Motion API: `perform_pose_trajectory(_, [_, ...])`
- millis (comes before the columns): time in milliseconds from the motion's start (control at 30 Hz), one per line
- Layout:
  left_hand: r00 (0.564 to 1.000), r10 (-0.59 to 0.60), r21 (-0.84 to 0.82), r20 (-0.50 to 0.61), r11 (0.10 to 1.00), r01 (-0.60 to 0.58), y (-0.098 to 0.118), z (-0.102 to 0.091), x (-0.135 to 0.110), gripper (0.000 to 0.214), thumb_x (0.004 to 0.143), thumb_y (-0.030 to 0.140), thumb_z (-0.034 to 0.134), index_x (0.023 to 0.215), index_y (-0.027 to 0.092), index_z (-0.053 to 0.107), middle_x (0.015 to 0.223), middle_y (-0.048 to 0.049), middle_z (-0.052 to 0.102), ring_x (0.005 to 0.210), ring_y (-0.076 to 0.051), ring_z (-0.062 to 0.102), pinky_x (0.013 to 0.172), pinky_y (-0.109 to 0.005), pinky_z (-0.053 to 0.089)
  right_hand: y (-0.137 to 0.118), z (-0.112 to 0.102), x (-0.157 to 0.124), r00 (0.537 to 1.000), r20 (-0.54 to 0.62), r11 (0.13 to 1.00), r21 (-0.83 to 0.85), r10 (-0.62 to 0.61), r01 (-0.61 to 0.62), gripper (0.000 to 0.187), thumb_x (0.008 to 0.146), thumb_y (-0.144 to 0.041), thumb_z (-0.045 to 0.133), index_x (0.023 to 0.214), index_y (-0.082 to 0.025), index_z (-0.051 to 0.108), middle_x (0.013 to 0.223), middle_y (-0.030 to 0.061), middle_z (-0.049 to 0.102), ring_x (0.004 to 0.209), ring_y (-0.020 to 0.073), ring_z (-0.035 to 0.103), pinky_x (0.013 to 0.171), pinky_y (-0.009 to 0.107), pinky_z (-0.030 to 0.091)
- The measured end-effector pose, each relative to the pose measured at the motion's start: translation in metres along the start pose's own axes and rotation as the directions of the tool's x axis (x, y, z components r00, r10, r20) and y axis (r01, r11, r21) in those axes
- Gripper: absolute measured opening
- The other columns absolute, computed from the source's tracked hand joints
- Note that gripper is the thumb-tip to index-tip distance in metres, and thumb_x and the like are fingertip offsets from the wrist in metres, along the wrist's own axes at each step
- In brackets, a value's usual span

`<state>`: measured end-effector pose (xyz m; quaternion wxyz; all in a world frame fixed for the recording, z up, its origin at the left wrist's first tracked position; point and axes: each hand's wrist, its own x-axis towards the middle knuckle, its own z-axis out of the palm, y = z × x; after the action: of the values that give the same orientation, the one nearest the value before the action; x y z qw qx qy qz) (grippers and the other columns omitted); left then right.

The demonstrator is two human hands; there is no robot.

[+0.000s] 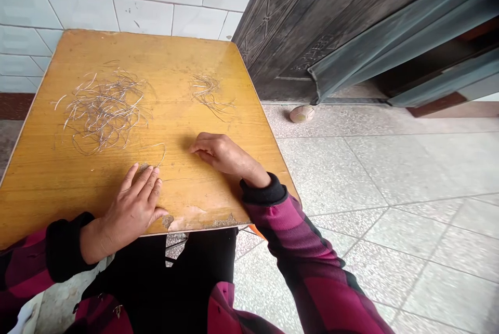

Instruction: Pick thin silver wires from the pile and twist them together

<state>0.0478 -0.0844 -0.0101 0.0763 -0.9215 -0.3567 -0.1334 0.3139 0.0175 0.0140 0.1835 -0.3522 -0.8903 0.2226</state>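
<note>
My left hand [130, 209] lies palm down near the front edge of the wooden table [175, 116], its fingers stretched out flat. A thin bent wire [163, 153] curves out from under its fingertips, and another fine strand runs right from beside the fingers. My right hand [220, 152] is held over the middle of the table, fingers curled together; whatever they may pinch is too small or hidden. Beyond my left hand spreads a large tangled heap of thin wires [105, 110]. A smaller bunch of wires [208, 92] lies past my right hand.
White wall tiles [148, 17] border the table's far edge. To the right are a dark carved door [296, 22], a grey-green curtain [370, 53] and a worn ball [301, 114] on the speckled tile floor [327, 168]. The tabletop's front edge is chipped.
</note>
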Motion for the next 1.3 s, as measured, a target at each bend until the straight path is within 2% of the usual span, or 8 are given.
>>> perform_pose_trajectory(200, [0.999, 0.0, -0.052, -0.037, 0.999, -0.002, -0.005, -0.009, 0.006, 0.036, 0.089, 0.037, 0.064, 0.111, 0.009, 0.067, 0.129, -0.023, 0.063, 0.122, -0.037, 0.059, 0.111, -0.063, 0.035, -0.007, 0.029, 0.016, 0.976, -0.216, 0.988, 0.155, 0.03, 0.004, 0.016, 0.094, -0.018, 0.053, 0.101, -0.013, 0.067, 0.098, 0.0082, 0.065, 0.088, 0.0155, 0.061, 0.079, 0.028, 0.047])
perform_pose_trajectory(300, [0.993, -0.031, -0.117, -0.113, 0.993, 0.018, -0.016, -0.011, 0.01, 0.027, 0.094, 0.031, 0.056, 0.111, 0.014, 0.067, 0.131, -0.0175, 0.064, 0.121, -0.031, 0.06, 0.112, -0.058, 0.036, -0.006, 0.039, 0.026, 0.958, -0.287, 0.989, 0.14, -0.004, 0.046, 0.018, 0.096, -0.02, 0.053, 0.105, -0.014, 0.067, 0.099, 0.0087, 0.066, 0.091, 0.0174, 0.061, 0.081, 0.031, 0.049])
perform_pose_trajectory(400, [0.972, -0.138, -0.157, -0.192, 0.982, 0.108, -0.03, -0.006, 0.018, 0.027, 0.097, 0.026, 0.052, 0.117, 0.014, 0.063, 0.133, -0.0147, 0.063, 0.123, -0.027, 0.06, 0.112, -0.053, 0.038, -0.004, 0.044, 0.033, 0.947, -0.315, 0.994, 0.073, -0.059, 0.086, 0.022, 0.096, -0.025, 0.055, 0.111, -0.016, 0.069, 0.104, 0.0103, 0.066, 0.099, 0.0207, 0.061, 0.088, 0.036, 0.049])
perform_pose_trajectory(500, [0.959, -0.209, -0.115, -0.192, 0.975, 0.19, -0.039, 0.005, 0.026, 0.037, 0.097, 0.03, 0.052, 0.126, 0.009, 0.058, 0.136, -0.0178, 0.06, 0.128, -0.03, 0.055, 0.112, -0.054, 0.037, -0.001, 0.05, 0.038, 0.947, -0.302, 0.994, -0.028, -0.11, 0.107, 0.027, 0.095, -0.03, 0.058, 0.116, -0.017, 0.069, 0.11, 0.0113, 0.067, 0.104, 0.0233, 0.059, 0.093, 0.04, 0.048])
perform_pose_trajectory(733, [0.983, -0.184, -0.014, -0.029, 0.983, 0.184, -0.031, 0.022, 0.031, 0.05, 0.093, 0.035, 0.057, 0.129, -0.001, 0.057, 0.14, -0.0274, 0.052, 0.135, -0.037, 0.047, 0.114, -0.057, 0.032, 0.003, 0.061, 0.036, 0.974, -0.183, 0.957, -0.281, -0.13, 0.075, 0.036, 0.096, -0.039, 0.055, 0.121, -0.019, 0.07, 0.127, 0.0139, 0.064, 0.114, 0.0284, 0.054, 0.093, 0.045, 0.045])
perform_pose_trajectory(1000, [0.984, -0.173, 0.043, -0.035, 0.984, 0.174, -0.028, 0.025, 0.029, 0.057, 0.093, 0.036, 0.058, 0.13, -0.007, 0.055, 0.142, -0.0306, 0.049, 0.135, -0.04, 0.045, 0.114, -0.059, 0.032, 0.001, 0.054, 0.027, 0.987, -0.143, 0.925, -0.38, -0.071, 0.012, 0.036, 0.099, -0.041, 0.049, 0.125, -0.026, 0.068, 0.142, 0.0091, 0.057, 0.13, 0.0291, 0.048, 0.101, 0.047, 0.038])
perform_pose_trajectory(1100, [0.983, -0.182, 0.036, -0.028, 0.983, 0.183, -0.028, 0.025, 0.029, 0.056, 0.092, 0.035, 0.059, 0.13, -0.006, 0.055, 0.141, -0.0304, 0.049, 0.136, -0.04, 0.045, 0.114, -0.059, 0.032, 0.001, 0.05, 0.024, 0.99, -0.136, 0.923, -0.384, -0.031, -0.024, 0.034, 0.099, -0.041, 0.049, 0.124, -0.029, 0.068, 0.144, 0.0078, 0.055, 0.133, 0.0292, 0.046, 0.103, 0.048, 0.037])
perform_pose_trajectory(1300, [0.986, -0.163, 0.017, -0.019, 0.986, 0.163, -0.027, 0.017, 0.028, 0.043, 0.092, 0.031, 0.06, 0.127, 0.007, 0.06, 0.14, -0.0271, 0.053, 0.136, -0.039, 0.045, 0.112, -0.06, 0.034, -0.001, 0.047, 0.022, 0.994, -0.11, 0.913, -0.405, 0.001, -0.045, 0.033, 0.098, -0.039, 0.052, 0.126, -0.031, 0.066, 0.147, 0.0073, 0.052, 0.136, 0.0295, 0.044, 0.107, 0.049, 0.034])
